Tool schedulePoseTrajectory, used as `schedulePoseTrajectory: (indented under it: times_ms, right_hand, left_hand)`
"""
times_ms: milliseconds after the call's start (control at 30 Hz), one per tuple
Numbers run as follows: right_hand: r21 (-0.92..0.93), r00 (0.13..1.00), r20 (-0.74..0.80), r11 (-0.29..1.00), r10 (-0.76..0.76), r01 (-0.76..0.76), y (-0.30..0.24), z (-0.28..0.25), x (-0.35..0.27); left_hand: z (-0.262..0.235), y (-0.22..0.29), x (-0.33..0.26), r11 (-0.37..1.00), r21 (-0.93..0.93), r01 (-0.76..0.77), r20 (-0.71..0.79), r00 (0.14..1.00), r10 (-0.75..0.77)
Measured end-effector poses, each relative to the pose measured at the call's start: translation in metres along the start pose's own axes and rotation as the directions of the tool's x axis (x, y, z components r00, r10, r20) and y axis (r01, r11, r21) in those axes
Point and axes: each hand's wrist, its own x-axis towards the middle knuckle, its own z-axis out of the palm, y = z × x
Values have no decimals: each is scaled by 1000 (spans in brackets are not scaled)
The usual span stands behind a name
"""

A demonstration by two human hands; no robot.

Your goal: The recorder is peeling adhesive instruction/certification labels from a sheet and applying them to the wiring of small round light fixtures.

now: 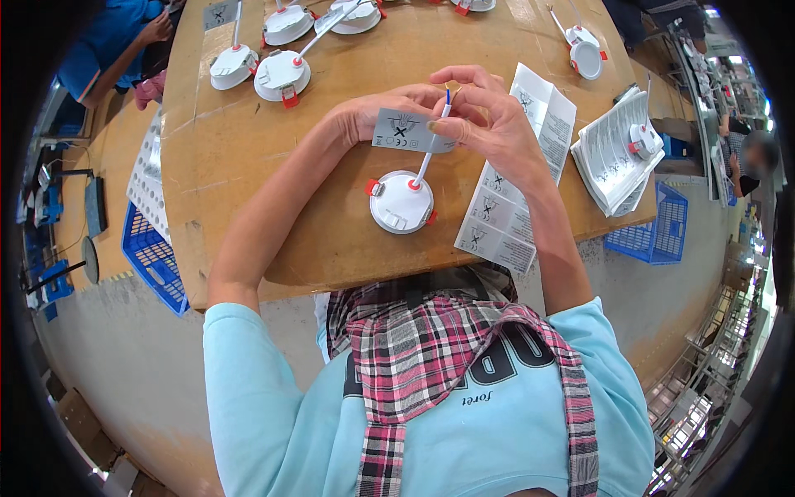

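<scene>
A round white downlight with red spring-clip ends lies on the table in front of me, its white cable rising toward my hands. Around the cable near its bare wire ends sits a silver printed label, sticking out to the left. My left hand is closed behind the label, its fingertips partly hidden. With thumb and fingers, my right hand pinches the label where it meets the cable. Beneath my right forearm lies a sheet of silver labels.
More downlights stand along the far left of the table, and another pair of lamps at the far right. A stack of label sheets bears a small lamp. Blue crates flank the table; a person is at far left.
</scene>
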Motion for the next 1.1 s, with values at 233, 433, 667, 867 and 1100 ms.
schedulePoseTrajectory:
  times_ms: [233, 433, 667, 867, 1100]
  right_hand:
    - [-234, 995, -48, 969, -90, 77, 6, -3, -4]
    - [-209, 986, -149, 977, -79, 47, 14, 0, -7]
    - [100, 983, -179, 995, 43, -25, 14, 8, -8]
    - [150, 979, -170, 985, 111, -86, 6, 11, -9]
    - [173, 970, -221, 983, 99, -61, 9, 14, -8]
  left_hand:
    - [-2, 8, -14, 998, 52, -18, -21, 1000, 20]
    - [2, 10, -32, 994, 85, -67, -181, 980, 81]
    - [9, 7, -40, 989, 128, -76, -343, 932, 116]
    - [9, 4, -45, 983, 100, -153, -390, 903, 180]
    - [11, 10, -50, 992, 42, -117, -412, 903, 124]
